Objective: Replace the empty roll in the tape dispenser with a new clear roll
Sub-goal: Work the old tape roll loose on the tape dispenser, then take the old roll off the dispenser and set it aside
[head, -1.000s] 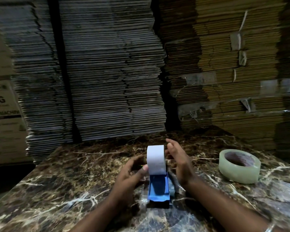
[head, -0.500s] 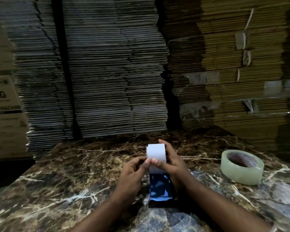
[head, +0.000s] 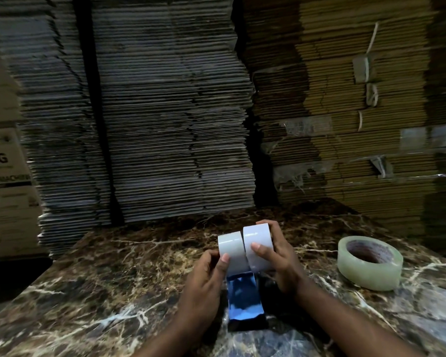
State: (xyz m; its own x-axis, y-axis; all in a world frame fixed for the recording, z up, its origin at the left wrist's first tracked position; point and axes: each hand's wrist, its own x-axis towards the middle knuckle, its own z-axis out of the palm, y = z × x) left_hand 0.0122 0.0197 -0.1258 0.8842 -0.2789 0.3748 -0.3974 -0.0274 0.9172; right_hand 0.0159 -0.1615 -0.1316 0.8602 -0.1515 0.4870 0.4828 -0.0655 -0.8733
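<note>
The blue tape dispenser (head: 243, 297) stands on the marble table (head: 108, 279) in front of me. At its top sits a white drum (head: 229, 249), which my left hand (head: 204, 282) pinches with thumb and fingers. Just right of the drum, touching it, is the white empty roll (head: 258, 247). My right hand (head: 281, 261) is wrapped around this roll, thumb on its front. The new clear roll (head: 370, 264) lies flat on the table to the right, apart from both hands.
Tall stacks of flattened cardboard (head: 170, 112) rise behind the table's far edge. A printed carton (head: 3, 181) stands at the left. The table's left edge drops off to a dark floor.
One white cylinder on the dispenser now shows as two side by side: my right hand has drawn the empty roll off to the right. My left hand has stayed on the dispenser's top.
</note>
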